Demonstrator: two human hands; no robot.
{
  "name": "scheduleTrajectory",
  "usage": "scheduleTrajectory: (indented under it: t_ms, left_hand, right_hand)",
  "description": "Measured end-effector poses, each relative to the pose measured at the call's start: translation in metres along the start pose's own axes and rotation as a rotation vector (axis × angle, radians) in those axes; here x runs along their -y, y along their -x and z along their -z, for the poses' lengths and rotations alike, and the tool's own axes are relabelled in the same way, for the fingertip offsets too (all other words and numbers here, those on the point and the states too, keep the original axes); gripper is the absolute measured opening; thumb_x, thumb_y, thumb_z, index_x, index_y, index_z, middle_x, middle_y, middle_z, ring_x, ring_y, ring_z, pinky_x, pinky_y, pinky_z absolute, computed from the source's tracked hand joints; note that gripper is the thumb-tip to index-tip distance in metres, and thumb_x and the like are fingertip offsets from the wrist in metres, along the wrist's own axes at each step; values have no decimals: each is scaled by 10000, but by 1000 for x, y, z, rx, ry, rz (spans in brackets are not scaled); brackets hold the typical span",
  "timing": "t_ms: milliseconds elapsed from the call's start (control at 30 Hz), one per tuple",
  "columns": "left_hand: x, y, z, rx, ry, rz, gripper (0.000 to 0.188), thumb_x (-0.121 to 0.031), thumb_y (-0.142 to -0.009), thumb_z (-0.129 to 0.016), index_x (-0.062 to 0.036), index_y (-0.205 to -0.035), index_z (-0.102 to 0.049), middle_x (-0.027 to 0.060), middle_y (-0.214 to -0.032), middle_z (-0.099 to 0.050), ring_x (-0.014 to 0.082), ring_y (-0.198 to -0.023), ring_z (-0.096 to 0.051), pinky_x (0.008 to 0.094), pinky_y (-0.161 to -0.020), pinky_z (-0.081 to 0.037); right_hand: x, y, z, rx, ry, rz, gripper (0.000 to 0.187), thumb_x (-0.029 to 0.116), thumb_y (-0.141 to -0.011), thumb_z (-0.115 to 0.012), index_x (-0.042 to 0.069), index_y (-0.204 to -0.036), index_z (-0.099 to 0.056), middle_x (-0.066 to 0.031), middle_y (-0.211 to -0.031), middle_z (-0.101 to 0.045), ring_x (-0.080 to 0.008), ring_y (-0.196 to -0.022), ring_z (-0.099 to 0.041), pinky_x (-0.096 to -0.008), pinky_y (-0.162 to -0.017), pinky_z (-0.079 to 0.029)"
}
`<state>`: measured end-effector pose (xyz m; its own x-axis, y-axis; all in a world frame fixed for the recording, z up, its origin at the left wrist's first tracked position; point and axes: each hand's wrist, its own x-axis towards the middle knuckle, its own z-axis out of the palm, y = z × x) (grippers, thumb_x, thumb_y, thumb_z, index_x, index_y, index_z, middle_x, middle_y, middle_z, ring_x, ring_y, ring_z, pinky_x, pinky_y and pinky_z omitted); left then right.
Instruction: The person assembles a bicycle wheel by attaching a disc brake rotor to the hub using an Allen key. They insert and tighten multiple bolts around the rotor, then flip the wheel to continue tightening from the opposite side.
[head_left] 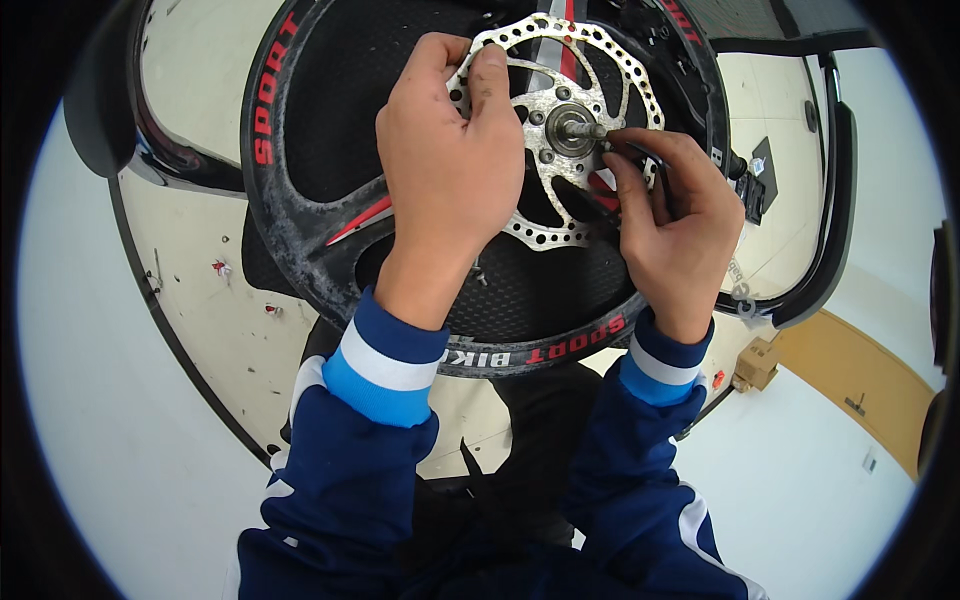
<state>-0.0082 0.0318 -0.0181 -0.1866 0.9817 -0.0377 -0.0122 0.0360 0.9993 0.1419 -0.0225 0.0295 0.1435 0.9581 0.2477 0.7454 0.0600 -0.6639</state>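
**Clasping a silver, hole-drilled metal brake disc (pixel 541 101) over a lettered black wheel (pixel 330 150)**

Head view: Clamps the upper-left rim of the disc in the left hand (pixel 450 150), with thumb flat on the face and index finger bent at the edge. Pinches a thin, dark, curved object (pixel 652 155) in the right hand (pixel 675 215), with thumb and forefinger close together just beside the threaded silver axle (pixel 582 130); cannot tell the object's kind, nor whether the fingertips touch the axle.

As for the disc: lies at upper centre over the wheel's hub, around the axle, with round bolt heads near the middle.

As for writing: runs along the wheel's rim as bold red capitals (pixel 263 151) at left, again at upper right and at the bottom, there next to white capitals (pixel 488 357). Appears too as grey lettering (pixel 741 290), beyond the right hand, on a surface hard to make out.

Farther down at right, includes a small brown cardboard box (pixel 757 365) next to a tan board (pixel 850 370). Wears navy sleeves (pixel 365 460) with white and light-blue cuff bands.
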Motion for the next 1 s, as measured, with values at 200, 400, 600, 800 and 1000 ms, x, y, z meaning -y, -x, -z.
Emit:
scheduleTrajectory:
  t_ms: [200,400,600,800,1000]
  left_hand:
    - [3,1,-2,-5,-3,-26,217,-178,-998,-593,27,-931,-614,112,-689,-662,165,-577,-638,304,-554,-463]
    - [1,1,0,-9,-21,-22,221,-184,-999,-590,29,-945,-618,120,-679,-663,176,-568,-647,309,-555,-470]
    - [1,2,-1,-5,-15,-19,227,-189,-1000,-588,31,-952,-621,134,-688,-673,192,-583,-667,315,-557,-476]
    - [2,2,-2,-5,-17,-23,228,-189,-1002,-585,29,-944,-616,141,-685,-668,209,-589,-669,326,-564,-476]
    - [3,3,-1,-18,-11,-26,220,-185,-1003,-582,22,-932,-610,139,-688,-661,224,-587,-662,332,-566,-471]
  right_hand:
    - [6,1,1,-21,119,39,152,-28,-789,-765,-6,-936,-737,-83,-840,-708,-164,-597,-630,-254,-540,-465]
    - [12,1,0,-37,166,91,171,-55,-788,-753,-19,-955,-747,-105,-891,-718,-231,-714,-713,-276,-640,-549]
    - [12,2,-2,-31,181,125,176,-77,-795,-732,-11,-957,-753,-98,-916,-712,-228,-725,-710,-279,-643,-548]
    - [10,3,-3,-80,187,99,149,-60,-801,-746,-20,-944,-745,-104,-893,-709,-225,-720,-709,-280,-620,-538]
    - [8,2,-7,-109,200,93,130,-23,-804,-786,-39,-918,-726,-107,-871,-709,-205,-675,-710,-272,-599,-531]
